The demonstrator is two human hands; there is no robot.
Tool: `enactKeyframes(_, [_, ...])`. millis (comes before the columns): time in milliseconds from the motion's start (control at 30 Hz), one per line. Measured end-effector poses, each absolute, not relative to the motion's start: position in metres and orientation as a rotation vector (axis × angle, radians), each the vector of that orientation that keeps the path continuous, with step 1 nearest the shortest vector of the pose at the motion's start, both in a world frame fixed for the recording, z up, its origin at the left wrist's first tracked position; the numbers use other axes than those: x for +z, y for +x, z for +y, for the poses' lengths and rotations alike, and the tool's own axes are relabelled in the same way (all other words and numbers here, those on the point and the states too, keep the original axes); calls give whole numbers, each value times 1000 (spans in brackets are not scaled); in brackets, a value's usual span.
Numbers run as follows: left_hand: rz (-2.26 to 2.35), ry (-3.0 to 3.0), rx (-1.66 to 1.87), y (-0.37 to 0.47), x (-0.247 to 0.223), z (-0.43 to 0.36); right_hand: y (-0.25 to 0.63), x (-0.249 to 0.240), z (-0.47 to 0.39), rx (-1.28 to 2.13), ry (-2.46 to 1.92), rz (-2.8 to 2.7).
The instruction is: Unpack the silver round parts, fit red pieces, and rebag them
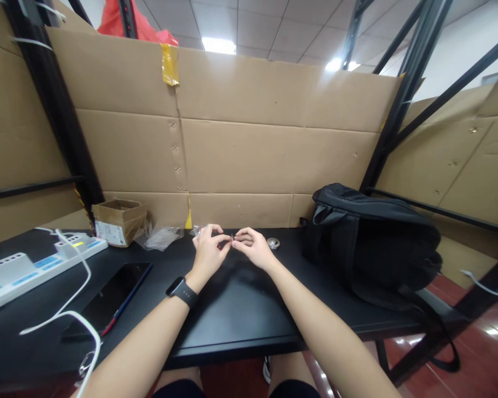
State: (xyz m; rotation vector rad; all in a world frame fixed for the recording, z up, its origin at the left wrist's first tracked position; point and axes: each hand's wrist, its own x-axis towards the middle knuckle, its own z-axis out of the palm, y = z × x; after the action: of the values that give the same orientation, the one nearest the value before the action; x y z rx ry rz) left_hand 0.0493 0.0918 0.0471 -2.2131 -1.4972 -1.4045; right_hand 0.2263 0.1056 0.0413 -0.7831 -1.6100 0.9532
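Observation:
My left hand [209, 249], with a dark watch [182, 291] on its wrist, and my right hand [254, 247] meet over the back middle of the black table [240, 315]. Thumb and fingers of each are pinched together around a tiny, thin, light-coloured item [232, 237] between them. It is too small to make out. Just right of my right hand lies a small round silvery object [273, 243]. Behind my left hand, a small clear packet with some red on it is partly hidden.
On the left are a power strip [41, 272] with white cables, a dark tablet or phone [112, 296] with a pen along it, an open cardboard box [120, 221] and clear plastic bags [161, 236]. A black backpack [373, 249] stands right. Cardboard [240, 160] walls the back.

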Motion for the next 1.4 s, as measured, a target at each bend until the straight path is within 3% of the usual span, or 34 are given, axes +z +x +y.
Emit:
enactKeyframes(500, [-1668,-2382,-1382,49,39,100,227,43,103,1031,-714,-1590])
enactKeyframes(800, [-1679,-2577,-1598,48,29,115,227,43,106,989,-683,-1597])
enactKeyframes(1400, [-1300,-2327,-1218,46,50,87,221,41,103,1001,-745,-1517])
